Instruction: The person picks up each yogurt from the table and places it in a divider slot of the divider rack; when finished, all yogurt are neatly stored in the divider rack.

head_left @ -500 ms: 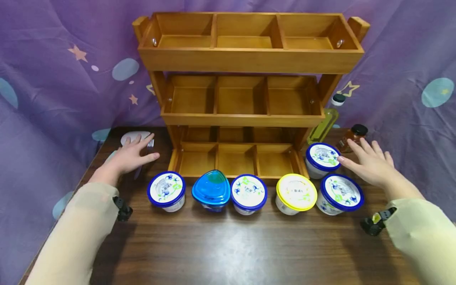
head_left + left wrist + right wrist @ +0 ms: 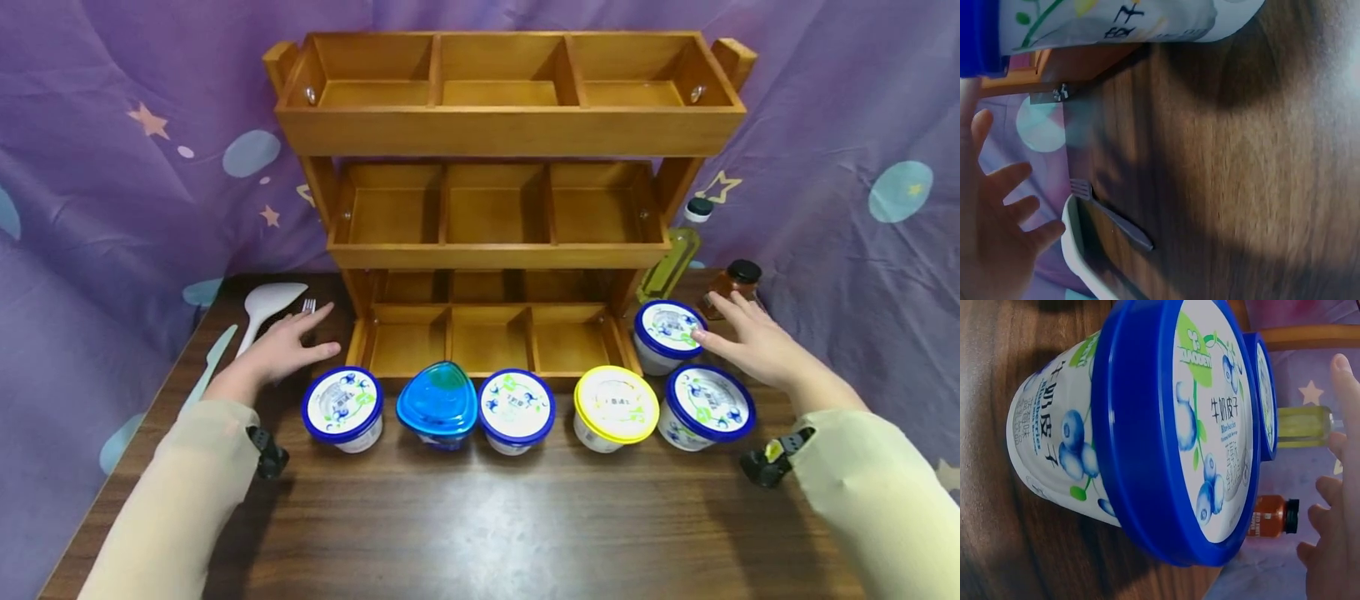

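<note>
Four blue-lidded cups (image 2: 342, 404), one yellow-lidded cup (image 2: 615, 405); both hands' fingers (image 2: 315, 317) spread, holding nothing.

Backdrop: we see a purple fabric curtain (image 2: 112, 192) printed with pale blue ovals and small peach stars, draped behind and down both sides, heavily creased.
Table: a dark brown wood-grain tabletop (image 2: 480, 525) fills the foreground; we note a soft glare patch near its middle.
Furniture: a three-tier honey-coloured wooden shelf rack (image 2: 510, 133) stands at the back of the table, each tier split into three open compartments, tiers stepped toward us.
Light: even, from above; soft shadows fall on the table.
Floor, windows: hidden by the curtain from where we look.
</note>
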Tool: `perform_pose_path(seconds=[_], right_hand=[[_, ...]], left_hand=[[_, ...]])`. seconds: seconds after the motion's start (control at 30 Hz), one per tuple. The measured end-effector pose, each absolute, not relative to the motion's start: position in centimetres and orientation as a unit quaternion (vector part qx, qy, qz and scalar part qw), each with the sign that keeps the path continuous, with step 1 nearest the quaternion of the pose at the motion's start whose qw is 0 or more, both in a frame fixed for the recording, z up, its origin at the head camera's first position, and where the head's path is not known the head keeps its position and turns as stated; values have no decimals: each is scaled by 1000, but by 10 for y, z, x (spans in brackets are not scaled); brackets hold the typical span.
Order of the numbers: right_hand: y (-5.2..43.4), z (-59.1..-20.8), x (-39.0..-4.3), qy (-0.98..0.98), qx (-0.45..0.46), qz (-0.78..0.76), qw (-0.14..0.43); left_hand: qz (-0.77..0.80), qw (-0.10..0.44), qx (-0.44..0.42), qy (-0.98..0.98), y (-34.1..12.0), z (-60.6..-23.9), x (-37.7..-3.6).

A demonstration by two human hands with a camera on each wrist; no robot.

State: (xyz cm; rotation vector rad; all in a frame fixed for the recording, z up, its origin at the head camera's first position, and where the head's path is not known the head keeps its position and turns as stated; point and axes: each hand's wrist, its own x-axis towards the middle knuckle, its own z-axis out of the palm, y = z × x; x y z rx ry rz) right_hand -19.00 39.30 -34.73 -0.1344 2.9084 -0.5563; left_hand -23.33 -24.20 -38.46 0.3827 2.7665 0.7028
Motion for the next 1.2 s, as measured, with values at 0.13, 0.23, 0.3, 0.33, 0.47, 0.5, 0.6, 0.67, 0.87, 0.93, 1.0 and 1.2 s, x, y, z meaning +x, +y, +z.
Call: perform_pose_path(seconds=[0.13, 0.23, 0.3, 0.33, 0.47, 0.5, 0.6, 0.67, 0.87, 0.93, 1.0, 1.2], right_hand=[[392, -349, -191, 974, -55, -200, 95], [390, -350, -192, 974, -59, -196, 98], [388, -350, -194, 974, -59, -193, 99], [387, -350, -194, 974, -60, -194, 98], [384, -351, -195, 972, -68, -202, 93], [383, -352, -195, 972, -69, -204, 94], [381, -353, -196, 971, -72, -206, 96], [379, -353, -197, 971, -73, -205, 98], [376, -353, -202, 970, -81, -203, 103], [375, -353, -203, 970, -82, -204, 102], [374, -353, -203, 970, -88, -203, 100], [374, -355, -203, 972, -94, -188, 101]], left_hand=[[274, 141, 132, 942, -240, -391, -234], [278, 149, 126, 941, -239, -395, -234], [281, 150, 124, 940, -238, -398, -235], [281, 149, 125, 940, -238, -400, -235], [306, 148, 131, 931, -237, -408, -236], [313, 149, 133, 928, -237, -410, -236], [329, 152, 140, 922, -238, -414, -235], [339, 149, 140, 918, -238, -417, -235], [368, 148, 134, 908, -242, -423, -233], [378, 157, 131, 903, -242, -424, -233], [389, 171, 130, 896, -242, -425, -234], [391, 211, 140, 885, -234, -422, -238]])
